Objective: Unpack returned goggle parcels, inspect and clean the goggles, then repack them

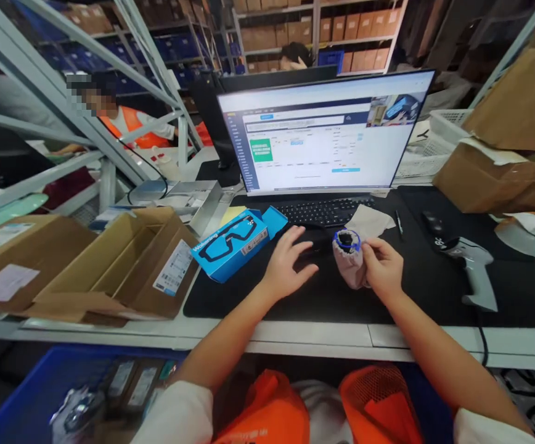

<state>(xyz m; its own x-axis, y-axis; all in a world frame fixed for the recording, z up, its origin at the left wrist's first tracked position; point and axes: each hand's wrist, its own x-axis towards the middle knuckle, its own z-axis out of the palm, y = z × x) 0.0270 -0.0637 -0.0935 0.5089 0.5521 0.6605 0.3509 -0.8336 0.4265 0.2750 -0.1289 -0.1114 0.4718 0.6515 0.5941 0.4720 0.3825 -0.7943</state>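
Note:
My right hand (383, 268) grips a small pinkish-grey pouch (351, 262) standing upright on the black desk mat (415, 290); something with a blue rim shows in its open top. My left hand (288, 262) hovers just left of the pouch with its fingers spread and holding nothing. A blue goggles box (235, 242) lies open-ended on the mat to the left of my left hand. A crumpled piece of pale paper (369, 221) lies behind the pouch beside the keyboard (325, 211).
A monitor (323, 139) stands behind the keyboard. An open cardboard box (129, 265) sits at left, a barcode scanner (473, 268) and a mouse (431, 221) at right, cardboard parcels (494, 176) beyond. A blue bin (40, 388) is below the bench. A person in an orange vest (131, 126) works at back left.

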